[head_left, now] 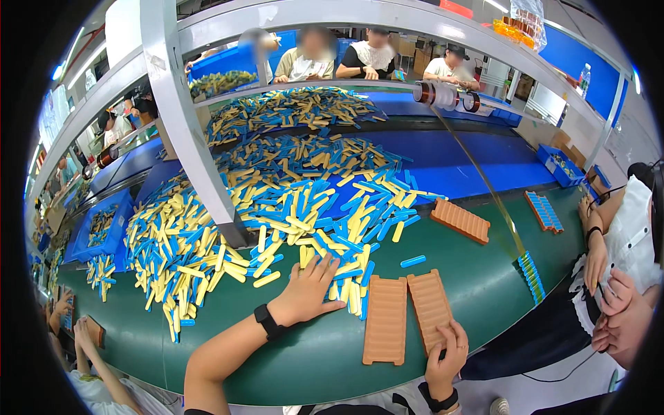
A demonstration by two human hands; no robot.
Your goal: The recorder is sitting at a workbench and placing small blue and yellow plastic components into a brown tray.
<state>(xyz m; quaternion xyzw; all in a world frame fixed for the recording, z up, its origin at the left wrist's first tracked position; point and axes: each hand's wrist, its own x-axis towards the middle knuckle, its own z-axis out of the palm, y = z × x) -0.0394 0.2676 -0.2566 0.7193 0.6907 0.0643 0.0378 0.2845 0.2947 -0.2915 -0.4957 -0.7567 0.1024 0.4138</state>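
My left hand [308, 294] lies with fingers spread at the near edge of a large heap of flat, round-ended yellow and blue sticks [290, 214]. Its fingertips touch several of them. By its thumb lies an orange ribbed tray [385, 321], lengthwise toward me. Next to that one, slightly angled, is a second orange ribbed tray [429, 304]. My right hand [448, 349] grips the near right edge of this second tray between thumb and fingers. No sticks show in either tray. A single blue stick [413, 261] lies apart beyond the trays.
A third orange tray [460, 221] lies farther off. One tray filled with blue pieces [545, 211] sits at right, near a taped row of blue sticks [531, 278]. A metal post [197, 131] rises through the heap. Co-workers sit right, left and across; one person's hands [615, 304] are close at right.
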